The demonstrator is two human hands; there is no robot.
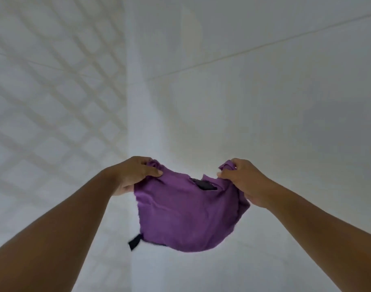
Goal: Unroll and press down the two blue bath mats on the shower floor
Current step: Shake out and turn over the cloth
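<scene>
Hands meet low in the frame's centre, each pinching a top corner of a purple cloth (186,216): the left hand (134,175) has thumb and fingers clamped on the left corner, the right hand (243,182) is closed on the bunched right corner. Cloth hangs slack between them, with a dark patch near its top edge and a dark tab at lower left, before a white wall corner (138,102). No blue mat shows.

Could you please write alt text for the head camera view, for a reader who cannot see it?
Two bare hands hold up a purple cloth by its top corners, left hand and right hand, in front of a white tiled wall corner. The cloth has a dark patch near its top edge. No blue mats are visible.
</scene>
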